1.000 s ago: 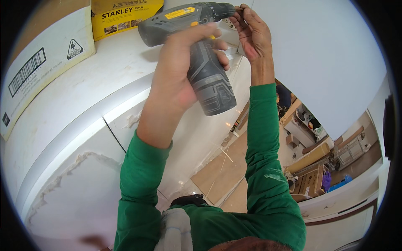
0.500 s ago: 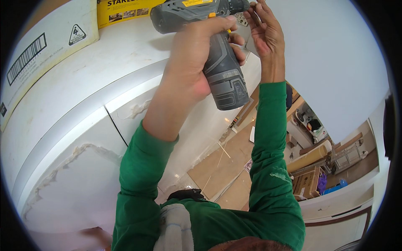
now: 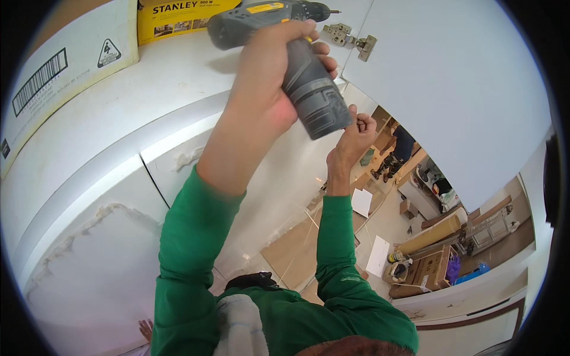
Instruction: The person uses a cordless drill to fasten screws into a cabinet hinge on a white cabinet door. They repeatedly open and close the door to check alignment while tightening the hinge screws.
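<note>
1. Room interior, strewn with materials over a pale floor (image 3: 383, 222); a smooth white worktop (image 3: 172, 89) fills the upper left.
2. Large white cardboard carton with yellowed edges (image 3: 83, 77): at the worktop's left end.
3. Bright yellow printed cardboard box (image 3: 178, 15): beside the carton, toward the worktop's far edge.
4. Left hand (image 3: 267, 77): wrapped round the drill's handle, thumb side uppermost.
5. Black-and-grey pistol-shaped cordless drill, yellow label (image 3: 306, 71): held above the worktop's right part, battery base low, slim metal bit (image 3: 335, 11) pointing right. Handling, as judged: fairly heavy, weight shared between motor body and battery; hard, rigid shell, ribbed grip unlikely to slip. Best hold: the handle, close under the body. Bit slender, probably the part easiest to snap; not a handhold.
6. Silver metal concealed hinge (image 3: 338, 34): below the bit, bridging the worktop's right corner and the panel.
7. Right hand (image 3: 355, 142): below the hinge, near the battery base, fingers curled; whether anything is pinched there, cannot tell.
8. Broad flat white panel (image 3: 451, 89): right of the hinge, stiff by appearance.
</note>
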Demonstrator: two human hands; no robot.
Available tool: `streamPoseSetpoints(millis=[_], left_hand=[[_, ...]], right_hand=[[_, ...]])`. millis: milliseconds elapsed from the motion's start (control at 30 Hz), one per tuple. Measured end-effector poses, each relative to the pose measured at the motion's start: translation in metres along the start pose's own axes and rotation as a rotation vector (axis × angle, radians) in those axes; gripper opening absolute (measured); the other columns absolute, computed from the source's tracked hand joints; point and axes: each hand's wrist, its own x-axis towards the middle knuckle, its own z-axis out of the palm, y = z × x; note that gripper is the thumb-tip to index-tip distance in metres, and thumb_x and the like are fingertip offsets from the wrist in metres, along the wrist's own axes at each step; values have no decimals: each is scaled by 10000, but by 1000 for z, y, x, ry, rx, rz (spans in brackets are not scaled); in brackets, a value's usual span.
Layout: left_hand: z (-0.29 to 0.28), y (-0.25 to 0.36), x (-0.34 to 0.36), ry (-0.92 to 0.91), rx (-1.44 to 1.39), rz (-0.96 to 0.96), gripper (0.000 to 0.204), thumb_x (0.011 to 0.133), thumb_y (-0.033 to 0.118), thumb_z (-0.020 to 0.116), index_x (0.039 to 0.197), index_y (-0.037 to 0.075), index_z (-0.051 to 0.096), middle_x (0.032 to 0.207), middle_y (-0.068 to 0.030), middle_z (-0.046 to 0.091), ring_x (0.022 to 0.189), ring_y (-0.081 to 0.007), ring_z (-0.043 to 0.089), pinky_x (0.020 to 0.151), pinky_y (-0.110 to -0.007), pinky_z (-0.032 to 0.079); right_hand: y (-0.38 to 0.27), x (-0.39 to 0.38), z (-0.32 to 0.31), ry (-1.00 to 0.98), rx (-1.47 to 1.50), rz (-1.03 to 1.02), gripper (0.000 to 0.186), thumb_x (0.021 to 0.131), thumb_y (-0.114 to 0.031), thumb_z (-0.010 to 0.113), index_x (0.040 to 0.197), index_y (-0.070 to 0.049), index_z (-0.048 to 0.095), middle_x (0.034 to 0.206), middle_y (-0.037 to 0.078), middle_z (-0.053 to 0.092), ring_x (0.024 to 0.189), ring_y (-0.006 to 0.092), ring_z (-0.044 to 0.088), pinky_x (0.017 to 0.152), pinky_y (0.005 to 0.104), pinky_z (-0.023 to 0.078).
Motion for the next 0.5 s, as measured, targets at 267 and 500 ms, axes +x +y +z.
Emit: streamPoseSetpoints(millis=[267, 500], left_hand=[[5, -14, 34, 31, -16, 20, 280, 938, 111, 772, 1128, -30, 624, 931, -148, 693, 789, -258, 726, 750, -437, 659], [2, -19, 39, 44, -19, 46, 252, 939, 88, 706, 1122, -31, 580, 893, -154, 659, 744, -288, 708, 707, -468, 642]], right_hand=[[42, 64, 19, -136, 55, -191, 401, 928, -139, 913, 1231, 47, 728, 1074, 83, 748, 984, 165, 677, 905, 314, 531], [26, 60, 31, -81, 73, -254, 306, 923, -74, 897, 1146, 81, 756, 1071, 132, 799, 962, 177, 751, 858, 316, 599]])
